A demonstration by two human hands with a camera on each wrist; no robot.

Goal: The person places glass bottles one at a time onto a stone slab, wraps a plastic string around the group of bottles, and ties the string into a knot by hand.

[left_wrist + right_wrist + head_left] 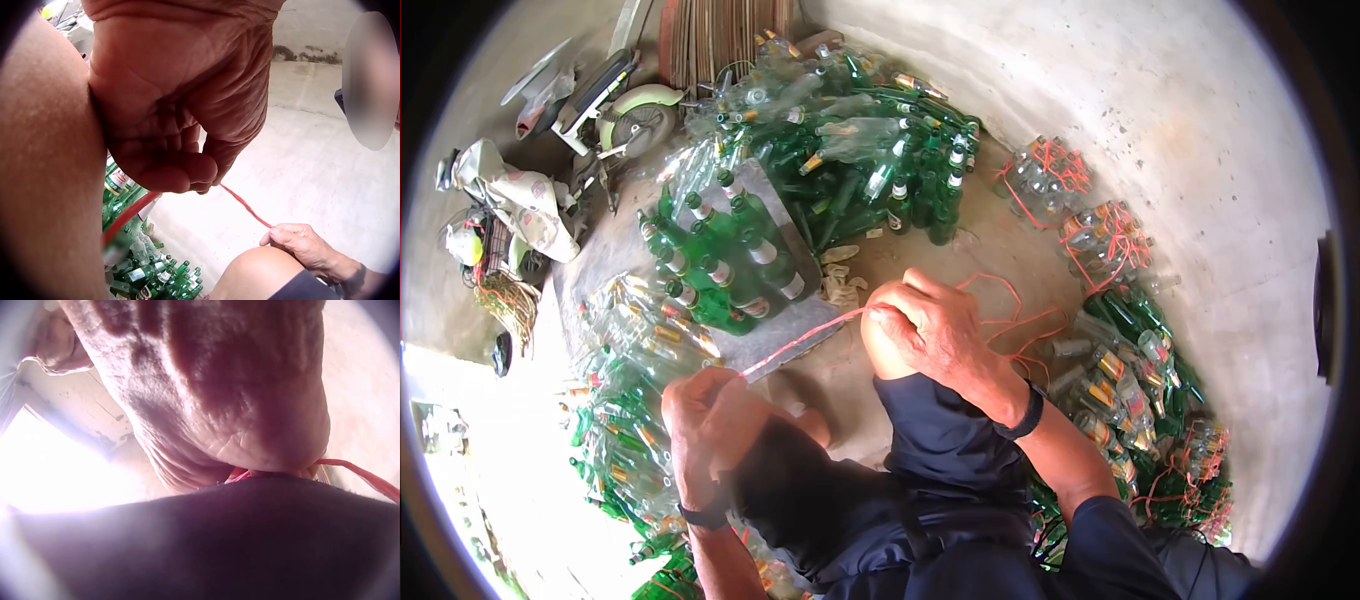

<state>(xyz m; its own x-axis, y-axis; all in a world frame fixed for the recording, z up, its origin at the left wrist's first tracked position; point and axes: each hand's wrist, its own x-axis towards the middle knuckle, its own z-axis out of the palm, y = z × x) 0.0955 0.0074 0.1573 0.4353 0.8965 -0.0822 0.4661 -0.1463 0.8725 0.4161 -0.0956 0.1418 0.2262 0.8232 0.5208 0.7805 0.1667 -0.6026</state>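
Note:
A red plastic string (800, 335) runs taut between the two hands in the head view. My left hand (702, 415) pinches one end of the span, above the left knee. In the left wrist view the fingertips (200, 172) close on the string, which comes out on both sides. My right hand (935, 325) grips the other end at the right knee, fingers curled. The right wrist view shows the string (359, 472) leaving that hand on the far side. Its loose tail (1015, 300) loops across the floor. Upright green bottles (725, 260) stand grouped beyond the left hand.
A grey board (775, 350) lies under the grouped bottles. Behind it is a large heap of green bottles (840, 150). Clear bottles (640, 340) pile up at left. Bundles tied with red string (1105, 235) line the right wall. Pale gloves (840, 280) lie on the floor; a scooter (630, 120) stands back left.

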